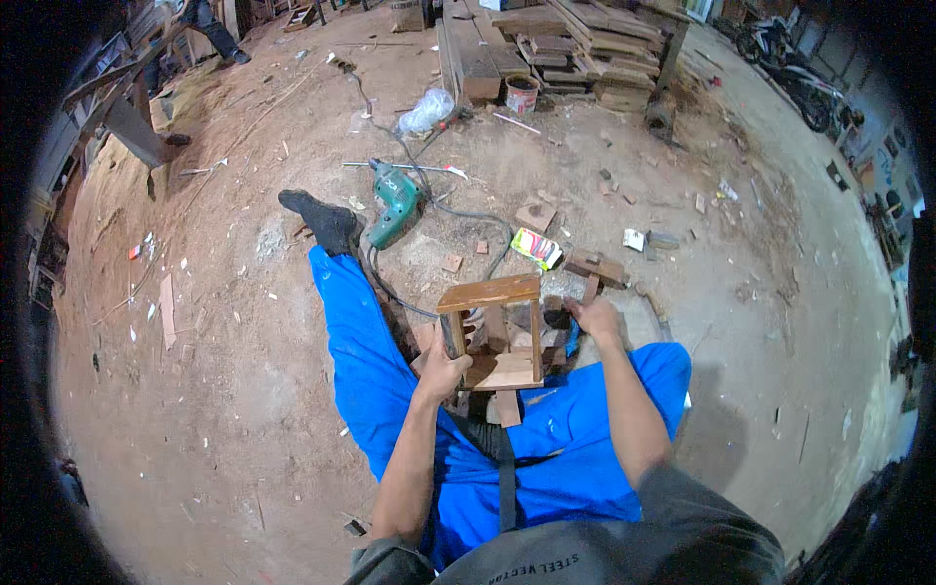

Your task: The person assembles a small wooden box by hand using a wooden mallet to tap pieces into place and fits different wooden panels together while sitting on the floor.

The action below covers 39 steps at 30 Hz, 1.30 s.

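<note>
A small open wooden frame (pixel 490 292), boxy with a top board, a bottom board and upright posts, stands between my legs. My left hand (pixel 446 373) is closed on its left side, thumb toward the front. To the right of the frame, my right hand (pixel 597 322) is wrapped round the short handle of what looks like a wooden mallet (pixel 597 267), its block-shaped head pointing away from me. Beside that hand lie a dark object and a blue strip (pixel 573 338), both partly hidden. A narrow wood piece (pixel 508 408) sticks out below the frame.
Ahead lies a green power drill (pixel 394 203) with its cable looping over the dirt floor. Near it are a yellow-and-pink packet (pixel 536 249), wood offcuts and a clear plastic bag (pixel 426 111). Stacked planks (pixel 604 49), a small bucket (pixel 522 94) and a motorbike (pixel 804 88) stand farther off.
</note>
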### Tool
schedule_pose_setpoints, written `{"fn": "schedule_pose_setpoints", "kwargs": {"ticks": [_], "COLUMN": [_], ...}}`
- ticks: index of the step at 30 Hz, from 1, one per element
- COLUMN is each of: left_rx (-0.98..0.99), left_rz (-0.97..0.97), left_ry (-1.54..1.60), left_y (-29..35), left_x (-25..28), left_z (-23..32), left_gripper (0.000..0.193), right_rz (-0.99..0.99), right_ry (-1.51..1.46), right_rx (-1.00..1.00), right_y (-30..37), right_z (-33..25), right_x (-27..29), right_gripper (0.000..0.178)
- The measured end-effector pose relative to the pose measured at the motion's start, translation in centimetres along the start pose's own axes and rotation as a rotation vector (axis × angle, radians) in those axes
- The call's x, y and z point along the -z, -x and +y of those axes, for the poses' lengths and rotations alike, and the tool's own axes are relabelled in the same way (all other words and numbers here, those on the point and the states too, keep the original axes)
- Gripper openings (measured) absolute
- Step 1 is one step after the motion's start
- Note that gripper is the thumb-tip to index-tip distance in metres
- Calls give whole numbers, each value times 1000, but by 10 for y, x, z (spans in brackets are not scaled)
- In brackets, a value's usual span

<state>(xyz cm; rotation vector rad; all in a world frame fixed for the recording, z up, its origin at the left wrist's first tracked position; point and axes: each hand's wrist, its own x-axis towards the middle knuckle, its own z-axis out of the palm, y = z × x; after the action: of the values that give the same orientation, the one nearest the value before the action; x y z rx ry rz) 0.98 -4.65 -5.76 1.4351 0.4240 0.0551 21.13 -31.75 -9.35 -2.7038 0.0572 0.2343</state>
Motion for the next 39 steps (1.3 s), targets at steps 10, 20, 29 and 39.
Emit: {"fn": "schedule_pose_setpoints", "kwargs": {"ticks": [10, 20, 29, 39], "left_rx": [-564, -558, -504, -446], "left_rz": [262, 382, 397, 411], "left_ry": [-101, -324, -264, -217], "left_y": [-22, -35, -44, -41], "left_x": [0, 18, 21, 19], "left_z": [15, -7, -27, -24], "left_gripper": [96, 94, 92, 91], "right_rz": [-543, -599, -2, 224], "right_ry": [-1371, -1094, -692, -1530], "right_rx": [-307, -239, 152, 969], "right_y": [6, 75, 67, 135], "right_z": [62, 35, -60, -162], "right_x": [45, 52, 202, 230], "right_gripper": [17, 16, 30, 17]}}
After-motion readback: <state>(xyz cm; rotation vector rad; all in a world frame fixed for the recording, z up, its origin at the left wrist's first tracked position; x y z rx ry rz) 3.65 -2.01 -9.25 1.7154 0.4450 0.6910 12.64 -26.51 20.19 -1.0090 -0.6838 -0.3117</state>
